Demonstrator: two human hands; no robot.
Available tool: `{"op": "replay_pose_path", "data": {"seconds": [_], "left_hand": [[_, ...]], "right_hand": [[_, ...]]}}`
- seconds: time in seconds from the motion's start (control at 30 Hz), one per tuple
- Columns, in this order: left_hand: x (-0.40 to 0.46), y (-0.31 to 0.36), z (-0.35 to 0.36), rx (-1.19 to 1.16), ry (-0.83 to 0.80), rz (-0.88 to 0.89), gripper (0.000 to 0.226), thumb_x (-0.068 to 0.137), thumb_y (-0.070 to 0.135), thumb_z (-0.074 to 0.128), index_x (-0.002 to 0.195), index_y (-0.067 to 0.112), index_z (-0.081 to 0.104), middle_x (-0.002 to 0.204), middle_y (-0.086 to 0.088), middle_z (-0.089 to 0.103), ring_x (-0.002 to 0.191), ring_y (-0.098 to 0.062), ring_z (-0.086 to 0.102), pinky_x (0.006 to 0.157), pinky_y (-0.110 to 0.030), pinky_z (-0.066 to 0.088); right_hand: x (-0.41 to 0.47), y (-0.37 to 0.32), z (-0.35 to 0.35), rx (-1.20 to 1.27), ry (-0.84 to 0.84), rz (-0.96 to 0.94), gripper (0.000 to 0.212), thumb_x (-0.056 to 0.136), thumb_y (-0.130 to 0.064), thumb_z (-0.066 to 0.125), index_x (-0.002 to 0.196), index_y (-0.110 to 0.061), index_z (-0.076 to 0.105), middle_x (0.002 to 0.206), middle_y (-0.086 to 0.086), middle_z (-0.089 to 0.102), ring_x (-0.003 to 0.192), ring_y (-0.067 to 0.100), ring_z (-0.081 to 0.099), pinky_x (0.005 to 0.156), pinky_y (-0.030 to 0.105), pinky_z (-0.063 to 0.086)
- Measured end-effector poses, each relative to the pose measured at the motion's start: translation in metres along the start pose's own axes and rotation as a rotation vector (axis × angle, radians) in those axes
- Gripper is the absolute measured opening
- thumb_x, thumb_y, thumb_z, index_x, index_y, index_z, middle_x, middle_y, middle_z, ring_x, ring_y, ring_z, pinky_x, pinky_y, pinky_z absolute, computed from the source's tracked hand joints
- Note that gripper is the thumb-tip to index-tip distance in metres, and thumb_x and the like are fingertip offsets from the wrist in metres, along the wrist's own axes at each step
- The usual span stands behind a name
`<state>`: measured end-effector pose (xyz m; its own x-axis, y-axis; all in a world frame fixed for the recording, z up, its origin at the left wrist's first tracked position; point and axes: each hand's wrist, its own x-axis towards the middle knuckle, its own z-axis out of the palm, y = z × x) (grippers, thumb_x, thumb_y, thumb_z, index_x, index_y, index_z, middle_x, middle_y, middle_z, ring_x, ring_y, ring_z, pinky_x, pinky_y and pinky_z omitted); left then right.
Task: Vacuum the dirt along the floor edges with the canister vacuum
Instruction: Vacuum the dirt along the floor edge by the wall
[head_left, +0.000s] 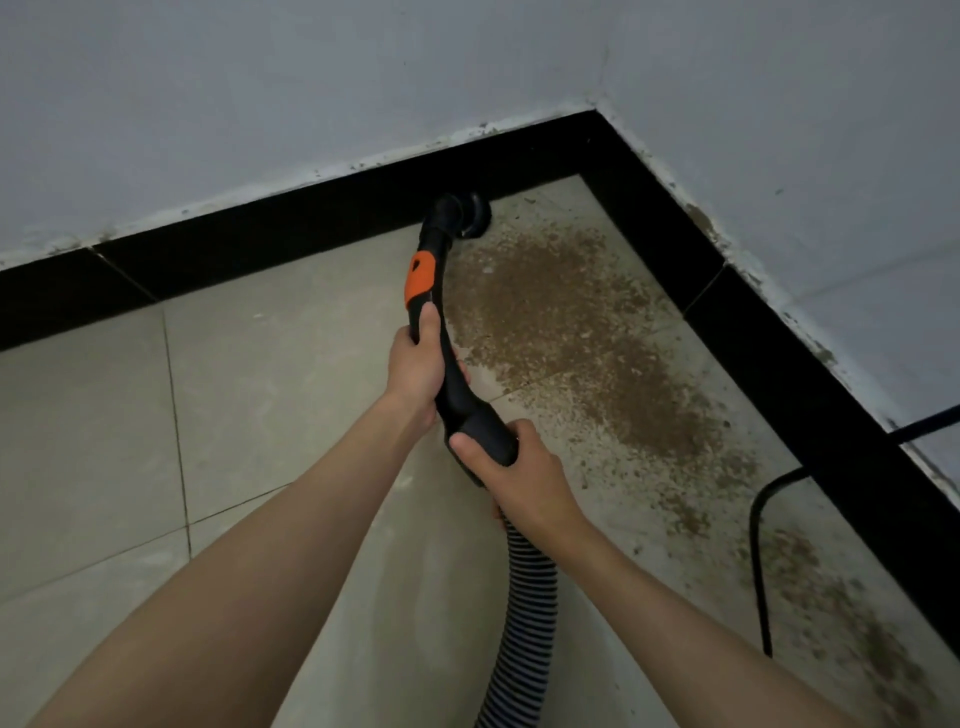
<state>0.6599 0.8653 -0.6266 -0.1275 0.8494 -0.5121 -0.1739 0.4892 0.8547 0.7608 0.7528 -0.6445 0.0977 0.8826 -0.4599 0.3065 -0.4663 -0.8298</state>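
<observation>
**Brush nozzle at the skirting, dirt patch to its right not yet cleared**

Nearest the camera, the ribbed hose (524, 597) rises from the bottom edge of the view and enters the rear of the black wand handle (452, 374). That rear end is gripped by the right hand (511, 467), fingers wrapped under it and thumb laid across the top. Further forward, the handle is clasped from the left by the left hand (418, 364), thumb pointing up toward the orange collar (420, 278). Both hands are closed on the handle.

The long axis of the wand runs from the near right to the far left of centre, curving slightly, and it is pointed away from the person and down toward the wall. At its far end the round brush nozzle (465, 218) is set on the floor tile, right against the black skirting (260, 228).

The step is judged best done by keeping the brush flat on the tile and drawing it slowly rightward along the skirting into the brown dirt (582, 332), which is spread toward the corner and along the right-hand wall. Overlapping passes would be needed (the patch is wide). A black cord (758, 519) lies on the floor to the right and would be better avoided.
</observation>
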Motion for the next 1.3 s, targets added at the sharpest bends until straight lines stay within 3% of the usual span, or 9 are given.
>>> {"op": "replay_pose_path", "data": {"seconds": [0.1, 0.37, 0.57, 0.7, 0.77, 0.93, 1.03, 1.13, 1.3], "left_hand": [[0.005, 0.001, 0.01, 0.068, 0.011, 0.027, 0.036, 0.1, 0.044, 0.04, 0.108, 0.009, 0.046, 0.066, -0.006, 0.051, 0.043, -0.013, 0.051, 0.043, -0.024, 0.047], [0.011, 0.009, 0.042, 0.211, 0.007, 0.068, 0.035, 0.101, 0.042, 0.04, 0.11, 0.009, 0.045, 0.068, -0.008, 0.053, 0.046, -0.015, 0.053, 0.037, -0.018, 0.043], [0.025, 0.022, 0.078, 0.309, -0.02, 0.059, 0.05, 0.099, 0.046, 0.042, 0.123, 0.002, 0.05, 0.083, -0.013, 0.057, 0.059, -0.023, 0.055, 0.056, -0.03, 0.049], [0.032, 0.027, 0.097, 0.374, -0.034, 0.076, 0.049, 0.099, 0.047, 0.042, 0.124, 0.005, 0.051, 0.078, -0.008, 0.058, 0.052, -0.018, 0.056, 0.039, -0.019, 0.043], [0.036, 0.028, 0.104, 0.399, -0.041, 0.079, 0.05, 0.099, 0.047, 0.042, 0.126, 0.006, 0.049, 0.087, -0.011, 0.06, 0.058, -0.02, 0.058, 0.044, -0.022, 0.046], [0.042, 0.028, 0.109, 0.421, -0.061, 0.071, 0.055, 0.098, 0.049, 0.041, 0.131, 0.005, 0.045, 0.119, -0.021, 0.06, 0.101, -0.036, 0.062, 0.086, -0.044, 0.054], [0.042, 0.029, 0.107, 0.441, -0.082, 0.072, 0.055, 0.099, 0.049, 0.04, 0.13, 0.004, 0.047, 0.114, -0.021, 0.062, 0.096, -0.036, 0.064, 0.076, -0.039, 0.055], [0.038, 0.035, 0.106, 0.419, -0.115, 0.05, 0.054, 0.1, 0.046, 0.04, 0.129, 0.001, 0.046, 0.085, -0.012, 0.058, 0.062, -0.023, 0.059, 0.045, -0.024, 0.048], [0.033, 0.048, 0.107, 0.398, -0.171, 0.036, 0.054, 0.1, 0.044, 0.04, 0.13, -0.001, 0.044, 0.079, -0.01, 0.056, 0.06, -0.023, 0.056, 0.05, -0.027, 0.048]], "right_hand": [[0.003, 0.005, 0.003, -0.039, 0.079, -0.022, 0.051, 0.074, -0.069, 0.065, 0.101, -0.03, 0.047, 0.087, -0.01, 0.062, 0.074, 0.008, 0.062, 0.056, 0.025, 0.048], [0.018, 0.009, -0.014, 0.112, 0.143, -0.08, 0.031, 0.077, -0.06, 0.069, 0.086, -0.035, 0.053, 0.077, -0.009, 0.063, 0.06, -0.004, 0.059, 0.045, 0.011, 0.039], [0.032, 0.004, -0.034, 0.245, 0.177, -0.105, 0.027, 0.081, -0.056, 0.07, 0.087, -0.032, 0.059, 0.077, -0.009, 0.065, 0.059, -0.002, 0.06, 0.049, 0.013, 0.043], [0.041, 0.002, -0.046, 0.26, 0.2, -0.12, 0.024, 0.082, -0.057, 0.069, 0.088, -0.036, 0.058, 0.084, -0.008, 0.066, 0.067, 0.0, 0.062, 0.051, 0.012, 0.045], [0.043, 0.001, -0.051, 0.274, 0.196, -0.123, 0.023, 0.083, -0.056, 0.069, 0.089, -0.037, 0.056, 0.089, -0.009, 0.066, 0.076, -0.002, 0.061, 0.055, 0.011, 0.045], [0.045, 0.003, -0.056, 0.264, 0.191, -0.126, 0.025, 0.084, -0.057, 0.067, 0.09, -0.036, 0.056, 0.09, -0.008, 0.065, 0.075, -0.002, 0.061, 0.053, 0.008, 0.044], [0.046, 0.002, -0.053, 0.247, 0.205, -0.114, 0.028, 0.083, -0.058, 0.066, 0.09, -0.033, 0.056, 0.088, -0.007, 0.065, 0.071, 0.002, 0.061, 0.051, 0.008, 0.043], [0.044, -0.004, -0.054, 0.26, 0.206, -0.094, 0.03, 0.084, -0.057, 0.067, 0.089, -0.028, 0.058, 0.083, -0.005, 0.064, 0.061, -0.003, 0.059, 0.047, 0.007, 0.039], [0.037, -0.015, -0.057, 0.244, 0.223, -0.091, 0.032, 0.085, -0.057, 0.065, 0.086, -0.027, 0.056, 0.079, -0.003, 0.062, 0.056, -0.003, 0.058, 0.042, 0.007, 0.036]]}}
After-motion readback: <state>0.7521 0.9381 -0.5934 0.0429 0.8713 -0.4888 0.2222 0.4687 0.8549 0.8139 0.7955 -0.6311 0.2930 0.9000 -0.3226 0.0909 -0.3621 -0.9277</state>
